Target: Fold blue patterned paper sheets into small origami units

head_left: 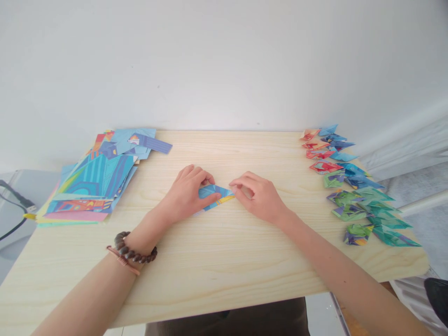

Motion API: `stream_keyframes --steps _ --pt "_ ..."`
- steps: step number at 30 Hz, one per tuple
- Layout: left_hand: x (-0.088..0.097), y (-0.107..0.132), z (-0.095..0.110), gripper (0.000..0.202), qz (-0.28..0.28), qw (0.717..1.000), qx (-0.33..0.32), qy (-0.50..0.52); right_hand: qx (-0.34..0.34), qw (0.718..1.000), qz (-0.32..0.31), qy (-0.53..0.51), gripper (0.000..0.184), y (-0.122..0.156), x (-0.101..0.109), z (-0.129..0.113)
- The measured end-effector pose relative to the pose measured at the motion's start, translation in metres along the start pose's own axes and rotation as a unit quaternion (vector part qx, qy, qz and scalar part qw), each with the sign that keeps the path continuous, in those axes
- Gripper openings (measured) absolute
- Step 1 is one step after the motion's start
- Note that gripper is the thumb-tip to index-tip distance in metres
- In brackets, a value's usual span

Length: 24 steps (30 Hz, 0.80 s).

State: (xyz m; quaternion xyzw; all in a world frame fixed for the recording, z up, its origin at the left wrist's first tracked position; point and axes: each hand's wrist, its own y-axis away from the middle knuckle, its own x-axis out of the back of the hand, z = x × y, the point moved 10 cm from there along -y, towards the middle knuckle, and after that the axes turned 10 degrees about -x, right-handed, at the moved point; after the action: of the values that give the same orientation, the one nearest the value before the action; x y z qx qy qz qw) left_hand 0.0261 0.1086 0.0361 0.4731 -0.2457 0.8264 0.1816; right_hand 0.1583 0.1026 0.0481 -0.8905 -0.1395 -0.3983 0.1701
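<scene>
A small folded piece of origami paper (pixel 211 192), blue with a yellow stripe, lies at the middle of the wooden table (pixel 224 261). It tapers to a point on its right side. My left hand (pixel 187 193) grips its left part, thumb on top and fingers curled at the far edge, covering some of it. The tip at the right is pinched between the thumb and fingers of my right hand (pixel 259 196). Under my left palm, the paper's left end is partly hidden.
At the left lies a pile of patterned paper sheets (pixel 94 177). Rows of folded paper pieces, red (pixel 325 167), green (pixel 346 198), blue (pixel 360 179) and teal (pixel 392 235), line the right side. A black cable (pixel 17 200) hangs beyond the left edge; a white wall (pixel 224 65) stands behind.
</scene>
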Motion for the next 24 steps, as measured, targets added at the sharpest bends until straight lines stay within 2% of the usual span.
stream_keyframes --steps 3,7,13,19,24 --pt "-0.001 0.0 -0.006 0.03 0.004 0.999 0.012 0.037 -0.013 0.999 -0.032 0.021 0.016 -0.013 -0.011 -0.006" --pt "0.005 0.0 -0.008 0.02 0.011 0.995 0.027 0.091 -0.013 0.997 -0.07 0.001 0.01 -0.022 -0.023 -0.011" --pt "0.007 0.002 0.005 0.011 -0.014 0.99 0.003 0.138 0.028 0.996 -0.066 -0.047 0.012 -0.01 -0.025 -0.023" --pt "0.007 0.002 0.014 0.006 -0.008 0.985 -0.018 0.173 0.089 0.995 -0.036 -0.026 0.011 -0.004 -0.023 -0.037" --pt "0.0 0.006 0.017 0.005 -0.026 0.965 0.015 0.26 0.124 0.991 -0.028 -0.032 0.009 0.002 -0.019 -0.044"
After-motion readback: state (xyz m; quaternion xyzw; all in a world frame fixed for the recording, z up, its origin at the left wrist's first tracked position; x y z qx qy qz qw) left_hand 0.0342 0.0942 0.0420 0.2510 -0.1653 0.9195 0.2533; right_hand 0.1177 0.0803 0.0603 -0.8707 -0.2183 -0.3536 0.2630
